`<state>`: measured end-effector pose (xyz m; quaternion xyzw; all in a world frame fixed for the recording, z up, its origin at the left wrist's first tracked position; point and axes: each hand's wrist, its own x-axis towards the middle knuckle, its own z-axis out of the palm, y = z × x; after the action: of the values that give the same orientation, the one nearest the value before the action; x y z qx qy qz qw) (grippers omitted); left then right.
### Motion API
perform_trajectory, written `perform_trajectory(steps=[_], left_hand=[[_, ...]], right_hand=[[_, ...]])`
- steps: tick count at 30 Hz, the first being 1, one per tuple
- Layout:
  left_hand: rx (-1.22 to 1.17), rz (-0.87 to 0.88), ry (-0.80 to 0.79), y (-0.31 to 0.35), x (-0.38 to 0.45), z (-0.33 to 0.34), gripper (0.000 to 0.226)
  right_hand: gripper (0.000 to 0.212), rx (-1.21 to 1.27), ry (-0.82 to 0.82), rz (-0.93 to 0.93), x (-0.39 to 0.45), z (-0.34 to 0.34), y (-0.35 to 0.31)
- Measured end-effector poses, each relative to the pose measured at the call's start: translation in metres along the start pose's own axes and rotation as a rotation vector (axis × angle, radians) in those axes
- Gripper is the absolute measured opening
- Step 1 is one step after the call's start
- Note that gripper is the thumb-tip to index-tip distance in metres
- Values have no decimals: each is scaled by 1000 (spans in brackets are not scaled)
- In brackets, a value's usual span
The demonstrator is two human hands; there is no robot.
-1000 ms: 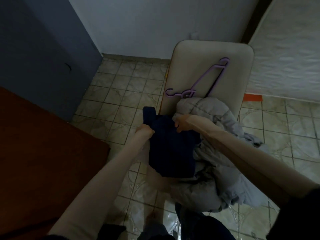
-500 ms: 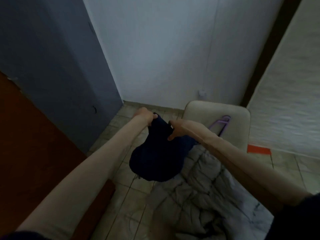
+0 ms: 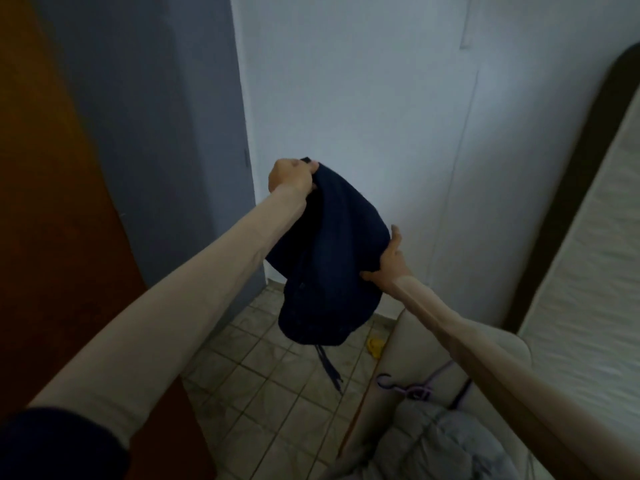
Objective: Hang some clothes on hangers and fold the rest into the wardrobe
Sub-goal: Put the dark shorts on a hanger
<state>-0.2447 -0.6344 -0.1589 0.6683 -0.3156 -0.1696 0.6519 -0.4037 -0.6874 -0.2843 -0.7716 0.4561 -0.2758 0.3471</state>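
Note:
A dark navy garment (image 3: 332,258) hangs bunched in the air in front of me, a drawstring dangling below it. My left hand (image 3: 291,176) grips its top edge, fingers curled round the cloth. My right hand (image 3: 389,263) holds its right side lower down, thumb and fingers pinching the fabric. A purple plastic hanger (image 3: 415,388) lies on the beige chair (image 3: 408,344) at the lower right, beside a pale grey padded jacket (image 3: 440,445) heaped on the seat.
A reddish-brown wooden panel (image 3: 52,237) fills the left, with a grey-blue wall section (image 3: 166,133) beside it and a white wall (image 3: 381,98) ahead. A mattress (image 3: 588,254) leans at the right. A small yellow object (image 3: 479,346) lies on the tiled floor (image 3: 277,393).
Both hands have lifted the navy garment up off the chair pile to chest height. My right hand has slid from the top edge down to the garment's side, and my view has tilted upward.

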Motion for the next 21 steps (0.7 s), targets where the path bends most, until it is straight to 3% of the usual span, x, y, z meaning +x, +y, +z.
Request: perform_trajectory(steps=[5,8,10,13,16,19,21], left_hand=[[-81,79,67,34,11,-15,28],[-108,36,111,38,19,-25,27],[-161,-40,139,32,27,-32,12],[-227,-165,165,8,32,-43,33],[-214,-242,171,-22,28,-54,32],[-223,-362,98,-52,24,-59,23],[-125,-435,-53,-67,15,-59,6]], right_hand=[[35,-27,135,-1,5,-21,-8],[30,57,163,-60,9,-27,-18],[28,74,197,-114,12,-33,-27],[27,45,283,-202,15,-43,-45],[27,-18,327,-247,17,-52,-66],[30,-61,311,-247,15,-53,-88],[34,-51,283,-221,15,-49,-100]])
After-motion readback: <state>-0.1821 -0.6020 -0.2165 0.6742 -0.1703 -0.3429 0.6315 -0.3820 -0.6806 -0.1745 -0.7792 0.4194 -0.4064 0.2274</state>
